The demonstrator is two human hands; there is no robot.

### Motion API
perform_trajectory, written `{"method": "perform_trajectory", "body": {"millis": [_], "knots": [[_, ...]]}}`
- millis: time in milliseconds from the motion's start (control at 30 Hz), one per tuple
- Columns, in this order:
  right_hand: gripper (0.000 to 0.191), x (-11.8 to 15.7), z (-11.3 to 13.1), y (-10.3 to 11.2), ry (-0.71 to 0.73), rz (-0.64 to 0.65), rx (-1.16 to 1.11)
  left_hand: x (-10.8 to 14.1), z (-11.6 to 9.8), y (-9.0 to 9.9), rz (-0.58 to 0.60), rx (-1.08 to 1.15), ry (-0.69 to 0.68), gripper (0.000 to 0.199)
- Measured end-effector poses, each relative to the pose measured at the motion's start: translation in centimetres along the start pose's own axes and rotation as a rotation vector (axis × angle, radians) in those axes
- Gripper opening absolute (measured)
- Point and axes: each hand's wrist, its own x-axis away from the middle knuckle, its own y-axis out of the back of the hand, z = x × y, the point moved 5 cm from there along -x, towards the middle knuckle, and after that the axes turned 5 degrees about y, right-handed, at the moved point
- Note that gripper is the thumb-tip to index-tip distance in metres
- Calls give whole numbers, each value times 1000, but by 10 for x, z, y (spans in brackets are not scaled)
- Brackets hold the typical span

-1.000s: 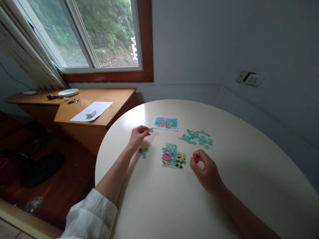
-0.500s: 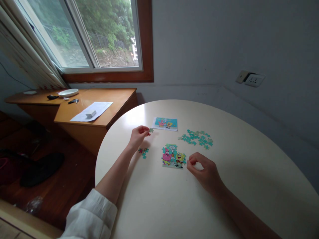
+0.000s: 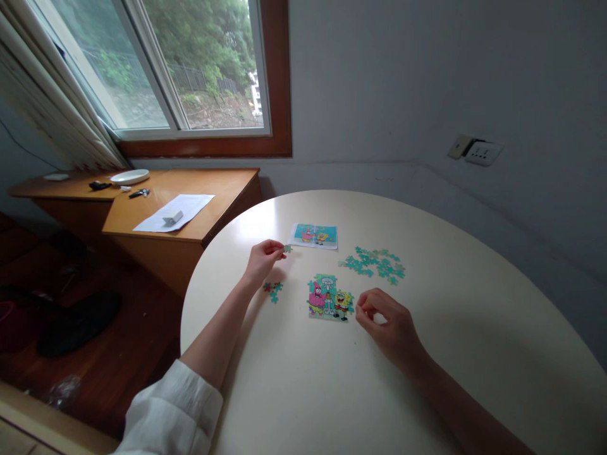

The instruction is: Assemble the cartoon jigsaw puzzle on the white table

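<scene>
Between thumb and fingers, my left hand (image 3: 264,259) pinches a pale green puzzle piece (image 3: 288,249) above the table, left of the reference picture (image 3: 314,236). My right hand (image 3: 386,322) is closed beside the right edge of the partly assembled puzzle (image 3: 329,298), its fingertips pressed together; whatever they may hold is hidden. The assembled part shows a pink, a pale teal and a yellow cartoon figure. A spread of loose green pieces (image 3: 374,263) lies behind my right hand. Several more pieces (image 3: 274,291), some with red, lie near my left wrist.
The round cream table (image 3: 294,385) fills the middle. At the left, a wooden desk (image 3: 227,189) bears a paper sheet (image 3: 194,203) with a small grey-white block, a white plate (image 3: 130,177) and small dark items. A window and wall sockets are behind.
</scene>
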Motion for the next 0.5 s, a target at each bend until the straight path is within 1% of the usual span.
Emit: {"method": "perform_trajectory", "body": {"millis": [167,500], "knots": [[26,-1,1,0,8,2,4,1,0,0,8,-1,1,12],[23,-1,0,-1,-21,11,0,1,0,0,10,-14,-3,13]]}}
